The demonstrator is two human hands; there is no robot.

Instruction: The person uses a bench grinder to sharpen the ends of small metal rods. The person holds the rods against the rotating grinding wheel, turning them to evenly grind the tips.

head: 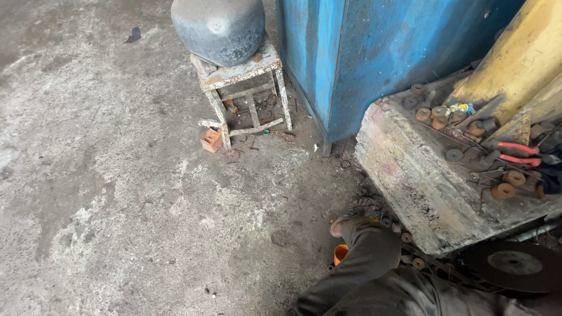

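Grip: we see neither hand, only our leg [363,257] on the floor [117,193] beside the slab [410,175] with pliers [518,153].

A stained grey concrete floor [117,193] fills the view. At twelve o'clock stands a small rusty white metal stool [243,88]; at one o'clock, a blue painted metal cabinet [374,52].

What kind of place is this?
Probably a rough metal or repair workshop: stained concrete floor, a worn block strewn with rusty rings and red-handled pliers, a dark cutting disc and a blue metal cabinet. No hands in view.
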